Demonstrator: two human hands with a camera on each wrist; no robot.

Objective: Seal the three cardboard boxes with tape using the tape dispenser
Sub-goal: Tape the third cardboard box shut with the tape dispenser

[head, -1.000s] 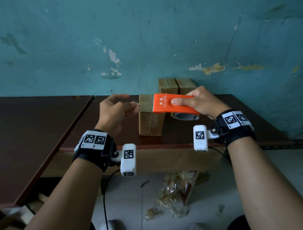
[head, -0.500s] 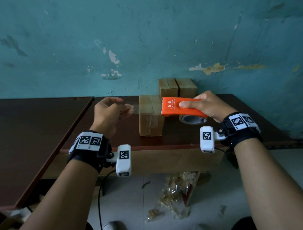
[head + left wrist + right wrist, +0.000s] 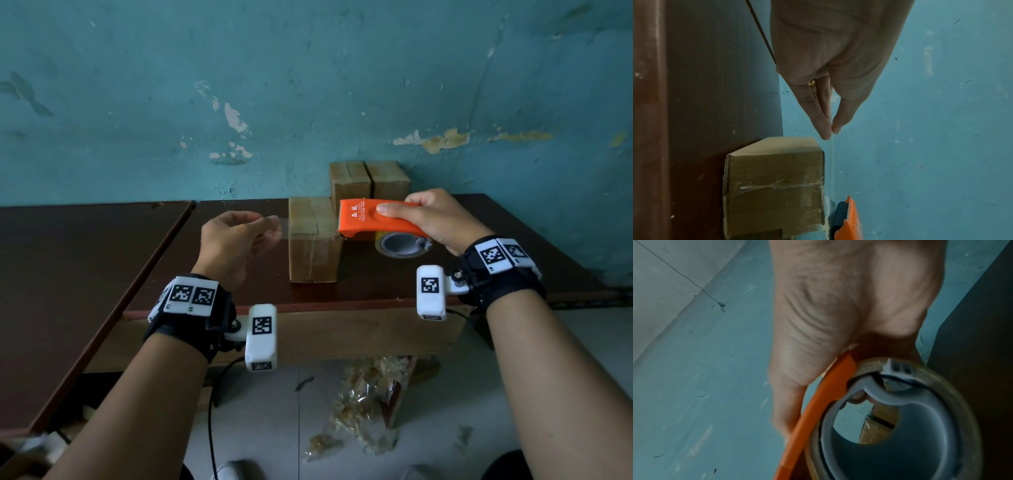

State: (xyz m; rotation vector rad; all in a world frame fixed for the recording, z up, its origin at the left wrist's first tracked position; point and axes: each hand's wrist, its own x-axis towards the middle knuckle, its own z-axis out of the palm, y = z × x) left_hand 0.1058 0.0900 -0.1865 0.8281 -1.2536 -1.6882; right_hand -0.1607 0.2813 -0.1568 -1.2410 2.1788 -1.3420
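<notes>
**Tape drawn across the near box, both hands engaged**

My right hand grasps the orange tape dispenser, thumb laid along its near side and fingers wrapped over the top; white writing is printed on that side, two characters above smaller lines of Latin letters, too small for me to read with certainty; the serrated edge points left, just beside the right top edge of the near cardboard box; the roll of clear tape hangs under the dispenser on a grey hub, raised off the desk.

My left hand is held up left of the near box, thumb and fingertips pressed together, pinching the free end of a clear tape strip; the strip runs rightward over the box top toward the dispenser; in the left wrist view it shows as a thin line passing close beside the box's top face, and I cannot tell whether it touches; an older tape band is visible on the box side.

Two further cardboard boxes stand side by side behind the near one, against the teal wall; black wrist straps with white square-patterned markers sit on both my wrists.
</notes>
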